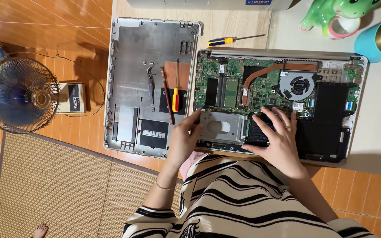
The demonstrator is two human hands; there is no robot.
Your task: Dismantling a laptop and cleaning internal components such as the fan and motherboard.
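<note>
— Wooden flooring and a woven mat (54,185) lie below, with a standing fan (19,95) at the left. What sits on the table (378,128)?

— An opened laptop (278,105), its green board and cooling fan (297,84) bare. Its removed bottom cover (148,83) lies just beside it, carrying tweezers (150,84), a brown stick tool (167,94) and a red-and-yellow screwdriver (176,94). A blue-and-yellow screwdriver (230,40) lies above.

— And the hands?

— The left hand (184,139) pinches the left edge of the silver drive caddy (222,128) at the laptop's near edge, its grip narrow on the metal. The right hand (278,136), ringed, lies flat with fingers spread on the black part just right of the caddy, holding nothing.

— Anything else?

— A green frog figure (336,13) and a teal cup (378,39), top right.
</note>
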